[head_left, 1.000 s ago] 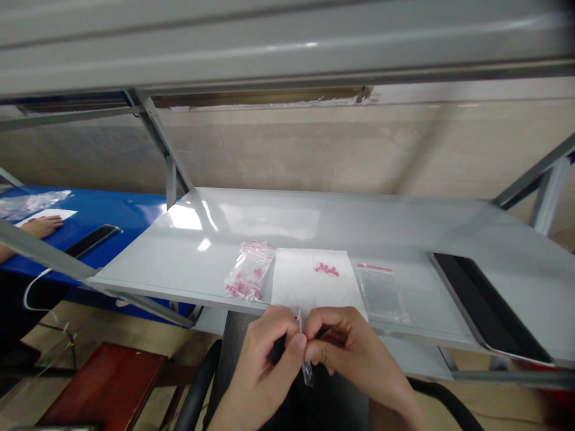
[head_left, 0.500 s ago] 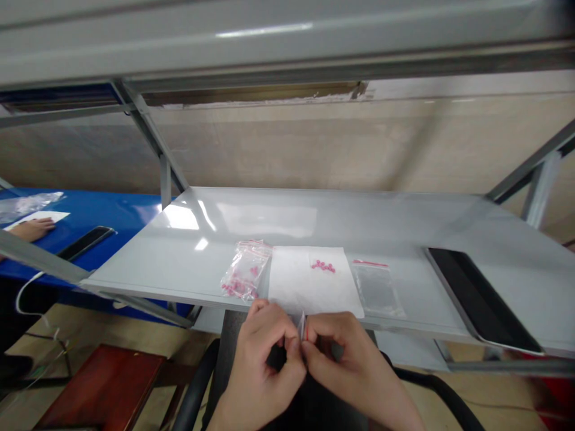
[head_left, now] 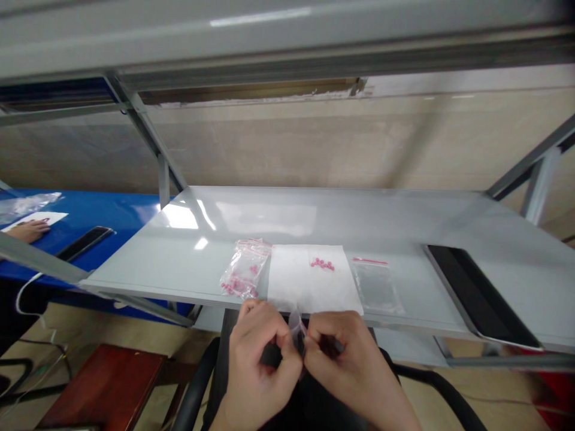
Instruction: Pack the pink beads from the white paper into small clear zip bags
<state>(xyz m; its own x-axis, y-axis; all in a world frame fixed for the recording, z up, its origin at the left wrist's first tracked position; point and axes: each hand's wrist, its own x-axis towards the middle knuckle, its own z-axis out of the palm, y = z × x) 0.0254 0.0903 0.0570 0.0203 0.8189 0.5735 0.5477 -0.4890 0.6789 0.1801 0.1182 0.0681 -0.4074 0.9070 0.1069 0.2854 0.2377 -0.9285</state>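
Observation:
My left hand (head_left: 265, 359) and my right hand (head_left: 341, 353) meet at the table's front edge, each in a pinch. Between their fingertips they hold a small clear zip bag (head_left: 296, 323), mostly hidden by the fingers; its mouth looks spread. Just beyond lies a sheet of white paper (head_left: 291, 272), with several small pink beads (head_left: 322, 264) grouped on its right side. Left of the paper rest clear zip bags with pink beads (head_left: 242, 272) inside. To the right of the sheet lies a flat, clear zip bag (head_left: 375, 284) with a red seal line.
A dark-screened tablet (head_left: 478, 296) lies at the right of the grey table (head_left: 404, 227). A shelf (head_left: 287, 36) hangs above. On the left are a blue table (head_left: 117, 206) with a phone (head_left: 87, 240), another person's hand (head_left: 29, 230), and a reddish-brown stool (head_left: 103, 386).
The bag between my fingers has spread from a thin edge-on sliver to a wider shape. My left hand has moved slightly left.

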